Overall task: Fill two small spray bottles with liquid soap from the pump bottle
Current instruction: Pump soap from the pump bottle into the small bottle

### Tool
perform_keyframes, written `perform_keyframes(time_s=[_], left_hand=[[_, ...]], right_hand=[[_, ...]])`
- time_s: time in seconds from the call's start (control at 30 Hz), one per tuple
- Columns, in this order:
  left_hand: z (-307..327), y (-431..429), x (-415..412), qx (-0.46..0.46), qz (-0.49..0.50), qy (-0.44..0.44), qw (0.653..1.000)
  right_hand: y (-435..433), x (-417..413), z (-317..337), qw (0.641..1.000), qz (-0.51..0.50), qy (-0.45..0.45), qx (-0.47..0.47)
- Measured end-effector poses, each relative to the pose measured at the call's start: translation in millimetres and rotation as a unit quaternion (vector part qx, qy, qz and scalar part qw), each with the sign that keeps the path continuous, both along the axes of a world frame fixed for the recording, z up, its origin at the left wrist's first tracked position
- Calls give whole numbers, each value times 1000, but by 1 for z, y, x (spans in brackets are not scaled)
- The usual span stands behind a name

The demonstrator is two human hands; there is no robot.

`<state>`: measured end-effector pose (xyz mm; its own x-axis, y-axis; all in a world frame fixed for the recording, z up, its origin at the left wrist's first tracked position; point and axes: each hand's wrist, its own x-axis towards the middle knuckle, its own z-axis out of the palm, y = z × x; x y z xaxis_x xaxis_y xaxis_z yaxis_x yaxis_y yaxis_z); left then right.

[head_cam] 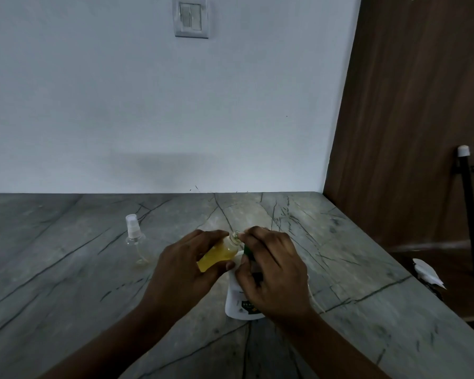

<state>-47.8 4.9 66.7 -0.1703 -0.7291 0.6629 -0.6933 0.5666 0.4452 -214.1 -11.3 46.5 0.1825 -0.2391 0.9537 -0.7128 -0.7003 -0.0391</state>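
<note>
Left hand [186,265] grips the small clear spray bottle [216,254], nearly full of yellow soap, at the spout. Right hand [271,272] clasps the white pump bottle [241,302] toward the surface [66,269]'s right edge. Next, likely: uncap the empty capped bottle [134,236].

Head-worn wide-angle camera looks forward and down, close over the counter [93,269], facing the wall [148,105].
</note>
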Motion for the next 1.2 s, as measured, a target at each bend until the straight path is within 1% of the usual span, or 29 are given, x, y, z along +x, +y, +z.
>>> perform_keyframes(time_s=[0.1, 0.27, 0.5, 0.93, 1.1, 1.2], left_hand=[[0, 0, -1, 0, -2, 3, 1000], [4, 3, -5, -1, -17, 36, 999], [5, 6, -6, -1, -17, 47, 999], [5, 4, -4, 5, -18, 43, 999], [4, 2, 0, 11, -3, 15, 1000], [4, 2, 1, 11, -3, 14, 1000]], right_hand=[[1, -2, 1, 1000, -1, 6, 7], [3, -5, 11, 1000, -5, 15, 2], [6, -5, 11, 1000, -10, 20, 16], [2, 1, 5, 1000, -11, -12, 2], [1, 2, 0, 1000, -14, -15, -9], [0, 2, 0, 1000, -9, -14, -14]])
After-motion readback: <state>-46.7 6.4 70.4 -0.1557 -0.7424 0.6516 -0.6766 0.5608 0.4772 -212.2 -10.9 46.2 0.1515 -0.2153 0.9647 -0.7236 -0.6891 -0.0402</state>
